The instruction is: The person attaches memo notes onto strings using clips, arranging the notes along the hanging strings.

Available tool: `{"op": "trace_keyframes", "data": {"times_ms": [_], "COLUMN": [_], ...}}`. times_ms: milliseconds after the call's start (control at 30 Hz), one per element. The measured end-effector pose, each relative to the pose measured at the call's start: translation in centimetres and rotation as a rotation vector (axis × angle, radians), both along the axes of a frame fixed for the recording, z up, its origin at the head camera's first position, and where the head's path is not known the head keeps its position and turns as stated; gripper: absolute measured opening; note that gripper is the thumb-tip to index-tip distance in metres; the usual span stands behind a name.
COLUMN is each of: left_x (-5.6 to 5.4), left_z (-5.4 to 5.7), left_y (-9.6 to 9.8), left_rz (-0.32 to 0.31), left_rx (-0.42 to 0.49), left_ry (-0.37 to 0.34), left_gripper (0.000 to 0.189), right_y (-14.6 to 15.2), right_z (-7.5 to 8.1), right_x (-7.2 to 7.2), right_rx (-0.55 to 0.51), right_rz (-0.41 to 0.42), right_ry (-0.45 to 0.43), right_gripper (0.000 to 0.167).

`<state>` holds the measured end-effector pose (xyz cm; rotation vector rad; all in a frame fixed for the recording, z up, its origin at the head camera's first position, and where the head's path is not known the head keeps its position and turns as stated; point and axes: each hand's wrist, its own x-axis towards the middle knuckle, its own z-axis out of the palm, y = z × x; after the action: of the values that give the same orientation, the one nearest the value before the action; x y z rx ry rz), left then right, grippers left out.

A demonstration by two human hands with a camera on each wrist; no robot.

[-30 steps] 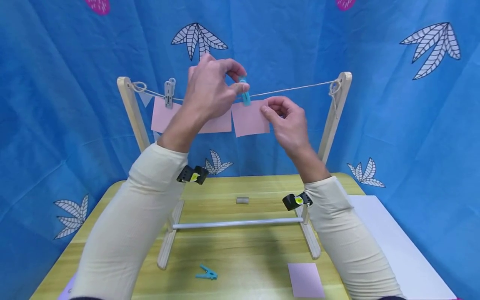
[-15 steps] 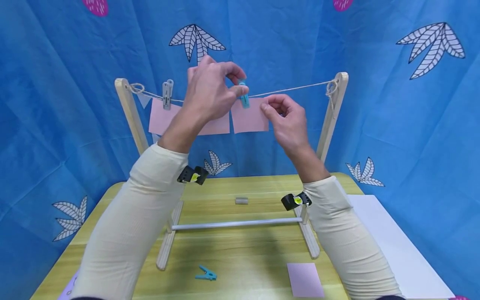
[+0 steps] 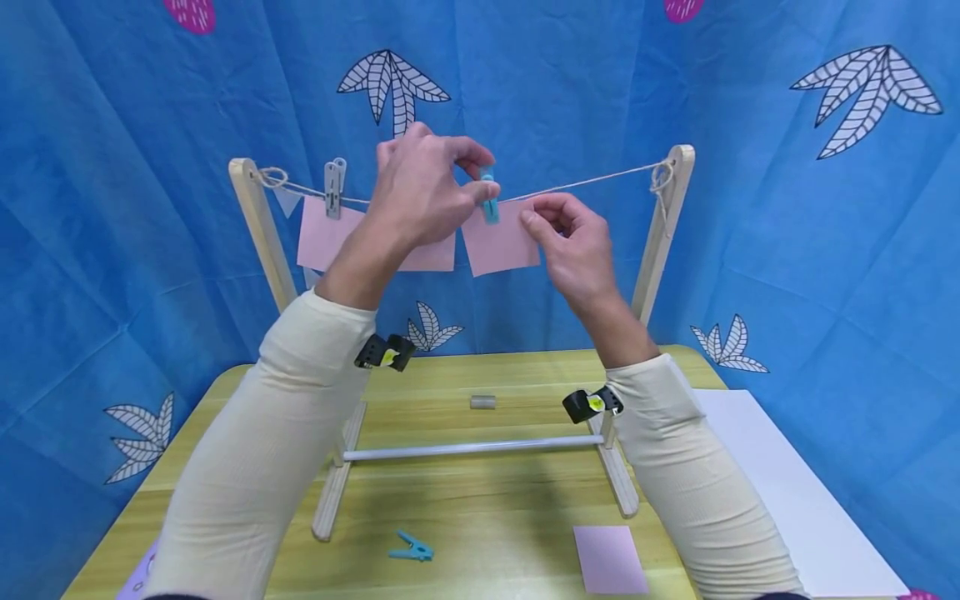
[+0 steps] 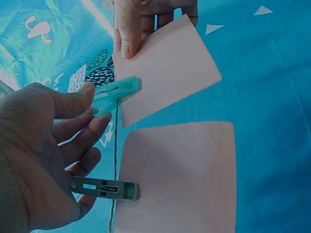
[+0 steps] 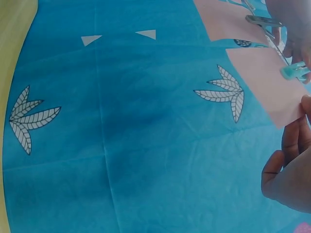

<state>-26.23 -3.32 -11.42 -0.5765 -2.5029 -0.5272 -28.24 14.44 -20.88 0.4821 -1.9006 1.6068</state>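
Blue curtain [image 3: 570, 92]; teal clip [image 3: 491, 211] in left grip [image 3: 427, 192].

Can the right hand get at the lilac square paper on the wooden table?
Probably not immediately: the right hand pinches a rectangular pink paper, though nothing visibly covers the lilac square paper.

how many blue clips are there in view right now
2. One blue clip is pinched in the left hand, at the edge of a pink paper; the other one lies on the table. Others could be hidden from view.
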Motion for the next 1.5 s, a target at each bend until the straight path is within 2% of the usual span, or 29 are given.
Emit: {"op": "trace_keyframes", "data": {"times_ms": [333, 500, 600, 800, 1033, 1133, 1300, 1500], "left_x": [0.0, 0.2, 0.5, 1.7, 3.5, 4.2, 5.2, 6.1], "left_z": [-0.1, -0.3, -0.5, -1.7, -4.3, -5.8, -8.2, -10.9], "left_y": [0.2, -0.1, -0.5, -1.9, -3.9, -4.7, -5.9, -6.7], "left_rz": [0.044, 0.053, 0.046, -0.014, -0.12, -0.151, -0.163, -0.176], "left_rx": [-0.039, -0.001, 0.046, 0.146, 0.277, 0.307, 0.314, 0.252], "left_ry": [0.003, 0.031, 0.07, 0.217, 0.363, 0.387, 0.355, 0.275], "left_gripper": [0.043, 0.048, 0.052, 0.052, 0.051, 0.05, 0.05, 0.054], "right_y": [0.0, 0.3, 0.4, 1.0, 2.0, 2.4, 2.6, 2.5], "right_z": [-0.3, -0.6, -0.7, -1.6, -3.3, -3.9, -4.8, -5.9], "right_x": [0.0, 0.0, 0.1, 0.7, 1.7, 2.4, 3.6, 5.0], "right_rx": [-0.009, -0.016, -0.013, 0.037, 0.144, 0.182, 0.263, 0.366], "right_rz": [-0.004, 0.013, 0.02, 0.003, 0.021, 0.047, 0.09, 0.118], "right_ry": [-0.044, -0.05, -0.078, -0.157, -0.187, -0.204, -0.213, -0.192], "right_gripper": [0.027, 0.028, 0.029, 0.03, 0.04, 0.044, 0.048, 0.052]}}
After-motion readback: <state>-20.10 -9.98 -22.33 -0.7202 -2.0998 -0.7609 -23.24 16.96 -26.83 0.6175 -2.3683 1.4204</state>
